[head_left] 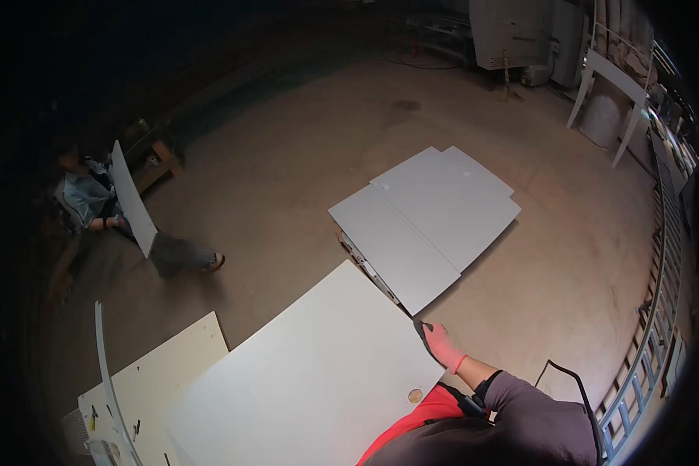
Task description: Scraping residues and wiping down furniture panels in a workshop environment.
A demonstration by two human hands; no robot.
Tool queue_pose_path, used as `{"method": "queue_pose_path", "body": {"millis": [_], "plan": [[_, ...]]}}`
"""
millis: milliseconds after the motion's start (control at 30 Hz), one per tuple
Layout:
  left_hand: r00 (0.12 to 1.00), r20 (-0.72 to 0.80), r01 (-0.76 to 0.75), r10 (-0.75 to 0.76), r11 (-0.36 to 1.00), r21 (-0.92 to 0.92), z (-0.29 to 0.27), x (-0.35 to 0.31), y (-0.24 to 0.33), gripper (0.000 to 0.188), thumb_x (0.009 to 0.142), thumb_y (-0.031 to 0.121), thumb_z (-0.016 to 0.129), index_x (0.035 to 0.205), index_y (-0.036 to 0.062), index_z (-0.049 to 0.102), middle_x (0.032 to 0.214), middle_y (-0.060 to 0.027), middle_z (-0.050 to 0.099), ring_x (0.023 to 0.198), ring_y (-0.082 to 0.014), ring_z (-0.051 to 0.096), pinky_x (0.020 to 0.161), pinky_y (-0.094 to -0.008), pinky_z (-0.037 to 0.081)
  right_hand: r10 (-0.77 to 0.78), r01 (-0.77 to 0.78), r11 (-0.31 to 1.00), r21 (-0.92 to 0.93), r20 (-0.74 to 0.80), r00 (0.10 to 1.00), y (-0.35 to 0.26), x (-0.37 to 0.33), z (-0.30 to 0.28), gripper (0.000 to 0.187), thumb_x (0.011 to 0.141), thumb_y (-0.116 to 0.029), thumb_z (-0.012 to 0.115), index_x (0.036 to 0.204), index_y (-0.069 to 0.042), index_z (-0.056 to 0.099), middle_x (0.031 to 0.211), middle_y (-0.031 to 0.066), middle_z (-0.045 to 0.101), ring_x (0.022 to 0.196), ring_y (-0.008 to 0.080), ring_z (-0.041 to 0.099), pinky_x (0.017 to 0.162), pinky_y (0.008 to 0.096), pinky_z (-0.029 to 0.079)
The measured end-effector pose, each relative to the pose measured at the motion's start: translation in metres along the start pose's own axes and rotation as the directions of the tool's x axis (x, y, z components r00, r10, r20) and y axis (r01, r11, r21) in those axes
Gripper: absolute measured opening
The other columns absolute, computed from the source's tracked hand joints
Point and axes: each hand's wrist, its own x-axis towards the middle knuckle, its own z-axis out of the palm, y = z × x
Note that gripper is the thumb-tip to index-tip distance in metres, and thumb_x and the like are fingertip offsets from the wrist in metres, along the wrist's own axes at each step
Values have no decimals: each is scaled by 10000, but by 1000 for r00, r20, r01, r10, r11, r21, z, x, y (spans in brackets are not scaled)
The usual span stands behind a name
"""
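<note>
A large white panel (311, 365) with a small round hole near its lower right edge spreads across the lower middle, close to my body. My right hand (443, 347), in a pink glove with dark fingertips, is closed on its right edge near the far corner. Part of the grip is hidden under the board. My left hand does not show. Just beyond the panel lies a low stack of pale grey boards (427, 225), one of them offset at the far side.
At left a person (89, 194) carries a pale board (132, 200). A cream board (167, 365) with small tools on it lies at lower left. A blue-grey roller rack (645, 357) curves along the right, below a white trestle-like frame (617, 78).
</note>
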Motion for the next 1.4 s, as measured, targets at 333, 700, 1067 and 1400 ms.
{"method": "queue_pose_path", "body": {"millis": [333,700,1067,1400], "plan": [[924,381,-60,44,998,33,154,-37,34,338,872,238,535,975,-81,579,835,-117,623,743,-208,537,716,-329,447,297,-291,955,63,-164,941,158,37,-181,415,872,-337,527,915,65,623,886,244,642,865,373,622,753,427,484],[165,922,-186,-351,907,379,323,-40,81,449,872,290,573,1068,-112,543,963,-148,633,830,-200,600,717,-310,471,615,-599,663,-448,-130,778,188,19,-270,574,798,-499,545,953,44,652,1038,251,613,1007,371,587,869,407,465],[-131,932,235,-338,903,361,488,50,121,298,857,230,539,1067,36,628,918,-85,650,745,-204,609,626,-322,488,817,-585,550,-596,237,527,144,91,-190,499,852,-457,468,1061,-37,637,1103,182,615,1042,318,586,871,382,437],[-13,976,561,-217,806,187,612,154,181,308,814,166,600,1049,-33,611,893,-99,659,728,-205,635,573,-289,498,827,-735,511,-446,20,562,65,176,-113,561,796,-536,537,878,1,674,771,123,650,681,238,618,613,391,476]]}}
